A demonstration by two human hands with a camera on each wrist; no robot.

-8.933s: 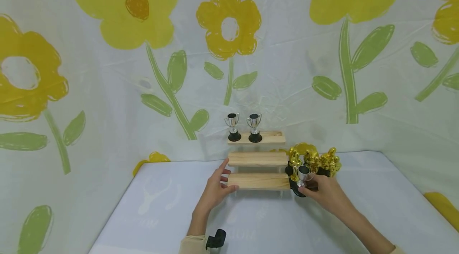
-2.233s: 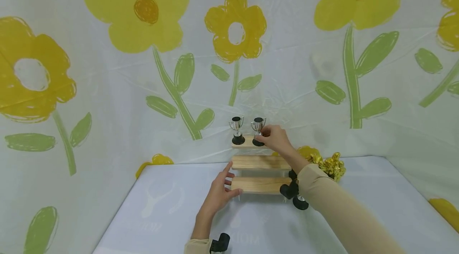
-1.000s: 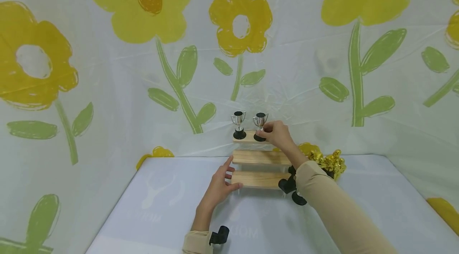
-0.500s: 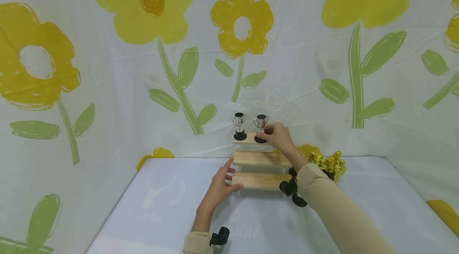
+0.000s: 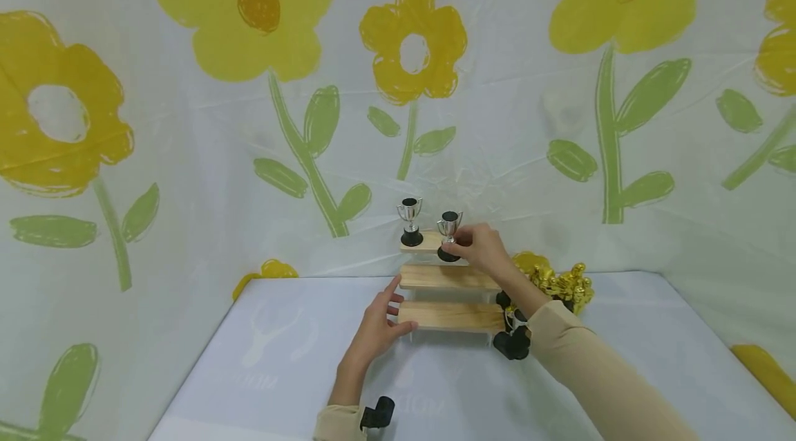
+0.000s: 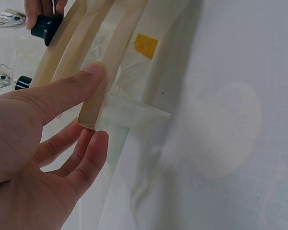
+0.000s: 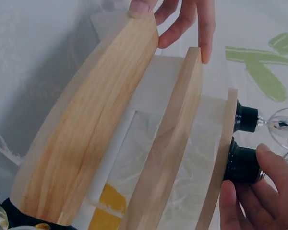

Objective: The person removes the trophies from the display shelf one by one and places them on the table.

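A three-tier wooden display stand [image 5: 450, 316] stands at the table's back. My left hand [image 5: 377, 320] grips its left end; in the left wrist view the thumb lies on the lowest board [image 6: 116, 52] with fingers beneath its end. My right hand [image 5: 485, 247] pinches a small silver trophy cup [image 5: 449, 223] low, near its black base [image 7: 242, 163]. That base overlaps the top board's front edge in the head view; whether it touches the board I cannot tell. Another silver trophy cup [image 5: 410, 216] stands upright on the top board's left end.
Several gold figure trophies [image 5: 569, 285] cluster right of the stand, partly hidden by my right sleeve [image 5: 597, 365]. More trophy parts show behind the wrist camera [image 5: 513, 343]. A flowered cloth wall [image 5: 497, 116] rises right behind the table [image 5: 280, 358].
Earlier the right hand held a silver cup beside the stand, then reached to the top board's right-hand cup. That cup has just shifted down and forward in its fingers. The left hand stays put.
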